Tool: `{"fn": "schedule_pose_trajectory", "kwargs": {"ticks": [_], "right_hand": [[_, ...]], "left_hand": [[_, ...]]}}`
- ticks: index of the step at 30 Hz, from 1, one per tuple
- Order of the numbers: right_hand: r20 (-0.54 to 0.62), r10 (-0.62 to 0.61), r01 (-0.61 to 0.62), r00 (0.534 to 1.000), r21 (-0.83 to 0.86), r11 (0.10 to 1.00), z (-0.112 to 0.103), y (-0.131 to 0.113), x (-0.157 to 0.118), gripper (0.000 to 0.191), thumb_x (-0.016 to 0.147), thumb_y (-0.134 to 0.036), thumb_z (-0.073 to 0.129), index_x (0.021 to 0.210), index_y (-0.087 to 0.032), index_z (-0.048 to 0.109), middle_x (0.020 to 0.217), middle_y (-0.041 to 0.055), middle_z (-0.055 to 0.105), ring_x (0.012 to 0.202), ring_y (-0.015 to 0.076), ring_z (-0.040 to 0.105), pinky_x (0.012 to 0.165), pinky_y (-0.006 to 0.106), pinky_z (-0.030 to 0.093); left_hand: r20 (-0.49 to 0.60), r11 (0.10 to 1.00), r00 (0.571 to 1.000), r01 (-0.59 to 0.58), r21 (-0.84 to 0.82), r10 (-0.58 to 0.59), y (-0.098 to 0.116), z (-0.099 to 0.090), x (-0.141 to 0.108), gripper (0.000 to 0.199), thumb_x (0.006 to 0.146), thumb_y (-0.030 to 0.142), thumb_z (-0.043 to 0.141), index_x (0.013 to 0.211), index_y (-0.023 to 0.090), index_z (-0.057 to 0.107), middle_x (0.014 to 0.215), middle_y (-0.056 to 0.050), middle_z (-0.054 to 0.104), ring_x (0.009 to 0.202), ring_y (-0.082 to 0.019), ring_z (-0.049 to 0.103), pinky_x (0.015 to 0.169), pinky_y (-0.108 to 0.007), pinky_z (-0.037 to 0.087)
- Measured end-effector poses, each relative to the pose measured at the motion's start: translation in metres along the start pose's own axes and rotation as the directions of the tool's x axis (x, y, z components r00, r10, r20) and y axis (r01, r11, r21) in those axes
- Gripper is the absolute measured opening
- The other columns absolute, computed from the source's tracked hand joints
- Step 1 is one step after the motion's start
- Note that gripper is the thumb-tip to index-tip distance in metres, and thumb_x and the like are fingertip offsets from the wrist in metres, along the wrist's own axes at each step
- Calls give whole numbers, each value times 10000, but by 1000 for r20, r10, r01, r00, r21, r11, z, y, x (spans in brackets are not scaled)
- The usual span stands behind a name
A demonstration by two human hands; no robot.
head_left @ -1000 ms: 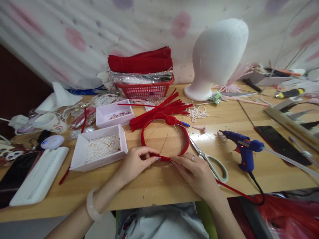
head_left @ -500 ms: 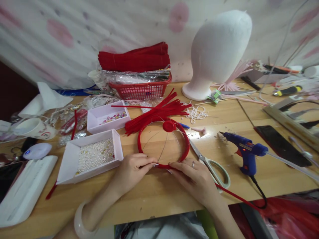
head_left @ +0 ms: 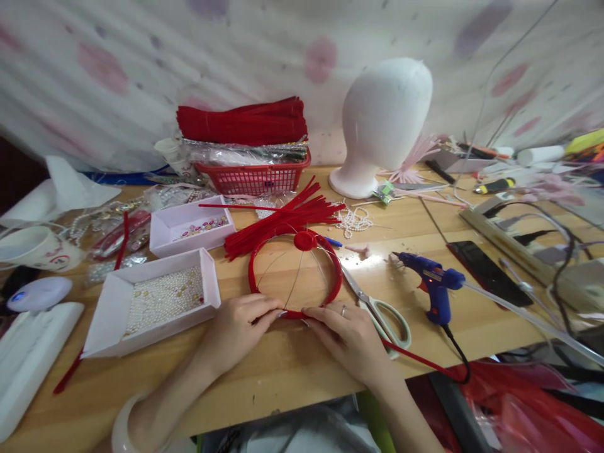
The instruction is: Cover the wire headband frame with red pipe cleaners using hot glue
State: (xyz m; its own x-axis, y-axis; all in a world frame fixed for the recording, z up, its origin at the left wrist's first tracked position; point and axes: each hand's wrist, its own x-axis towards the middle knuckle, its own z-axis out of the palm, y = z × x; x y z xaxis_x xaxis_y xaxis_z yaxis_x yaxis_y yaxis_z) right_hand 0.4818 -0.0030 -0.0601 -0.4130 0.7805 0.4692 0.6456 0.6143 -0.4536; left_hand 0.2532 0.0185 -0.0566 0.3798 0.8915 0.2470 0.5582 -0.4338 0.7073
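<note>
A red-wrapped ring (head_left: 253, 267) with thin wires across its middle lies on the table in front of me. At its far side sits a round red disc (head_left: 305, 240), where the wires meet. My left hand (head_left: 245, 322) pinches the ring's near edge between thumb and fingers. Close beside it, my right hand (head_left: 346, 330) is closed on the same edge, a ring on one finger. A long red chenille stem (head_left: 422, 360) runs out to the right from beneath my right hand. Scissors (head_left: 377, 308) with pale handles lie just right of the ring.
Behind the ring lies a bundle of red chenille stems (head_left: 283, 221). White boxes of pearl beads (head_left: 163, 299) and gems (head_left: 201, 228) stand left. A blue glue gun (head_left: 436, 280) is at right. Farther back are a red basket (head_left: 255, 179) and a white foam head (head_left: 384, 119).
The camera has turned slightly right and up, so everything sits further left in view. Both hands keep their hold on the ring's near edge, with little visible movement.
</note>
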Motion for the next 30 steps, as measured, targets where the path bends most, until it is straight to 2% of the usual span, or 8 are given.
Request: {"fn": "schedule_pose_trajectory", "kwargs": {"ticks": [5,9,15,19,25,30], "right_hand": [[-89,-31,28,996,-32,999,2,-5,0,236,1040,-235,498,999,-169,721,736,37,739,622,144,668,582,248,456],[-97,-29,27,995,-26,999,4,-7,1,215,1026,-207,516,1004,-157,724,754,44,735,638,151,667,593,248,461],[-81,-69,69,994,2,998,5,-8,-1,178,997,-155,549,997,-142,727,709,37,700,598,145,639,562,244,438],[-58,-52,53,997,6,999,7,-11,0,207,1014,-173,517,967,-150,717,711,37,699,613,146,646,577,243,439],[53,18,-20,998,35,999,7,-16,7,244,1025,-189,494,954,-163,726,677,19,684,576,134,639,545,237,408],[-51,-6,6,999,5,1000,9,-24,12,262,1037,-203,479,952,-154,721,661,26,674,562,140,626,543,242,408]], "left_hand": [[84,981,980,187,-46,-183,0,-1,-2,177,896,256,641,990,222,786,962,-30,802,842,-186,727,760,-276,523],[156,958,952,278,-67,-265,2,-4,0,206,873,255,645,1018,218,787,962,-42,795,837,-195,704,756,-291,502],[179,934,937,327,-146,-300,3,-6,2,239,861,308,646,1030,215,787,895,-37,780,759,-175,651,725,-281,478],[198,917,925,359,-176,-324,3,-6,3,225,847,322,648,988,212,786,825,-23,758,705,-156,619,680,-264,461],[363,827,856,481,-292,-369,2,-9,5,297,894,391,585,1018,173,744,612,20,658,553,-126,575,562,-234,426],[317,816,870,475,-330,-378,9,-15,4,248,888,365,598,973,180,740,582,37,628,555,-115,573,579,-226,438]]}}
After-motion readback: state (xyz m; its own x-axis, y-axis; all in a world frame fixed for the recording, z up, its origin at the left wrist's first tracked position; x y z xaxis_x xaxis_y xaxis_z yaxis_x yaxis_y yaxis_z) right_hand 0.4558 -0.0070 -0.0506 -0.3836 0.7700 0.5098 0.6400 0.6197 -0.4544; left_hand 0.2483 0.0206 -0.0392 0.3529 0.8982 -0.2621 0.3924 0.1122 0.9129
